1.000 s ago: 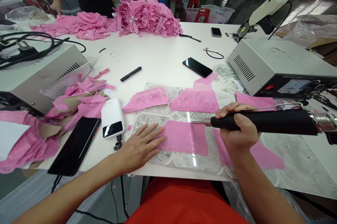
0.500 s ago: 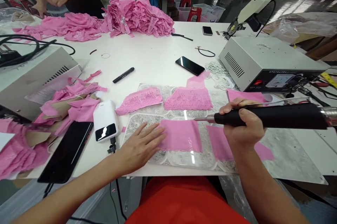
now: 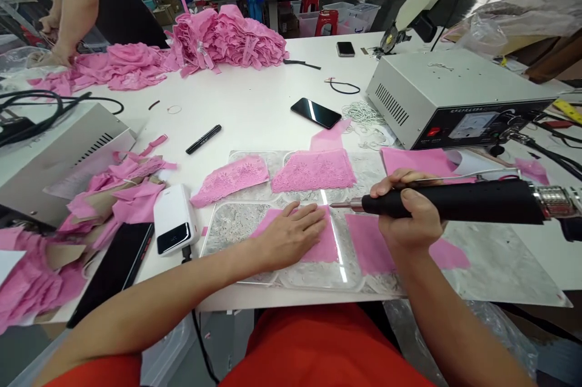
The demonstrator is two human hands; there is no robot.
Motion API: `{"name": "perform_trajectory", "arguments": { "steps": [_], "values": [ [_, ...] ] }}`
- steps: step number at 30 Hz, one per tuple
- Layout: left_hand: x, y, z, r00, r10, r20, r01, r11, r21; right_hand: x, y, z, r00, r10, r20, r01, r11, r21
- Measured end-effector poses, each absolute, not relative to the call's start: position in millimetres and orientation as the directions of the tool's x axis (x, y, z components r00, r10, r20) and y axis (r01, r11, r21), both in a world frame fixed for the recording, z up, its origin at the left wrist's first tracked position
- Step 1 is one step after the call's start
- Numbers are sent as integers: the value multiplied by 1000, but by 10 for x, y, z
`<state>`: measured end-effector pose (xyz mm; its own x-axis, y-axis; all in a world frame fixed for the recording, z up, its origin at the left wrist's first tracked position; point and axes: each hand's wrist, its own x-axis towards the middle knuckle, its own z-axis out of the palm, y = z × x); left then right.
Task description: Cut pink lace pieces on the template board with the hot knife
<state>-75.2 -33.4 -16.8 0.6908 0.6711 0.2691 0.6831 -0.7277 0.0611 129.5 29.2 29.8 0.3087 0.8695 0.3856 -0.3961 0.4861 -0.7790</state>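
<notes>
My left hand [image 3: 291, 236] lies flat, fingers stretched out, on a clear plastic template [image 3: 245, 217] over a pink fabric piece [image 3: 328, 244]. In my right hand [image 3: 411, 217] is a black-handled tool [image 3: 477, 200] with a thin metal tip, held level and pointing left. The tip is at the upper right edge of that fabric piece, close to my left fingertips. Two pink lace pieces [image 3: 313, 170] [image 3: 234, 179] lie behind my left hand. Another pink piece [image 3: 368, 244] is partly under my right wrist.
A grey power box [image 3: 459, 90] stands at the right, another box [image 3: 59, 156] at the left. Pink scraps [image 3: 122, 187], a white power bank [image 3: 175, 220], phones [image 3: 316, 113] and a pen [image 3: 203, 139] lie around. A co-worker's arm [image 3: 77, 20] reaches to pink fabric behind.
My left hand has slid right across the template and now covers the middle of the pink piece. The tool tip remains near the piece's upper right corner. The co-worker's hands have moved left.
</notes>
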Motion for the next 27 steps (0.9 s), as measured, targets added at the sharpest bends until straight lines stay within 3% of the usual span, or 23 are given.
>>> {"name": "perform_trajectory", "arguments": {
  "steps": [27],
  "values": [
    [-742, -258, 4, 724, 673, 152, 662, -740, 119, 1263, 291, 252, 261, 860, 438, -332, 506, -796]
  ]
}}
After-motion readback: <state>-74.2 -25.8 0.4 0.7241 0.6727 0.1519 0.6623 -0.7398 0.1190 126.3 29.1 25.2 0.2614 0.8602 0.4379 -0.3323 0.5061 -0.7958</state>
